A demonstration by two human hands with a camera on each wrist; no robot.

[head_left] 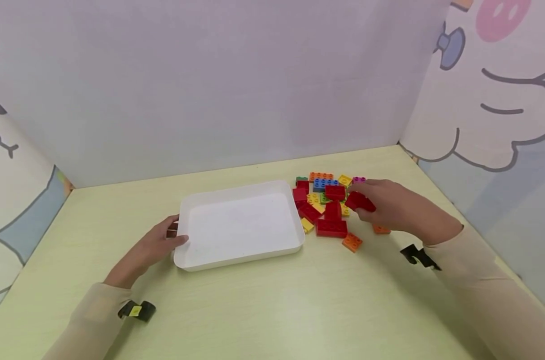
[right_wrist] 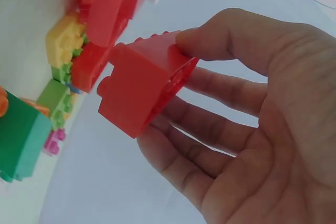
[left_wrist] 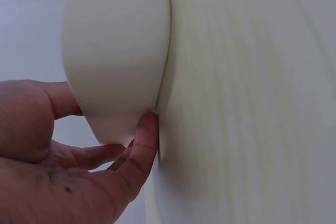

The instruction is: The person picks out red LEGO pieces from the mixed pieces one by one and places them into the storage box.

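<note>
My right hand [head_left: 385,204] is raised over the right side of a heap of toy bricks, pinching a red sloped brick [head_left: 360,201] between thumb and fingers. Up close in the right wrist view, this red brick [right_wrist: 134,82] shows studs on one side and a hollow underside. At the left end of a shallow white tray [head_left: 241,225], my left hand [head_left: 157,242] grips the wall, thumb over the rim. The left wrist view has the fingers curled against the tray's outer wall [left_wrist: 118,45], low by the tabletop. No bricks lie inside the tray.
The brick heap touches or nearly touches the tray's right end; it includes a long red brick [head_left: 331,228], a blue brick [head_left: 325,185] and an orange brick [head_left: 352,242]. A green brick [right_wrist: 23,142] shows in the right wrist view. A pale wall [head_left: 236,100] stands behind the table.
</note>
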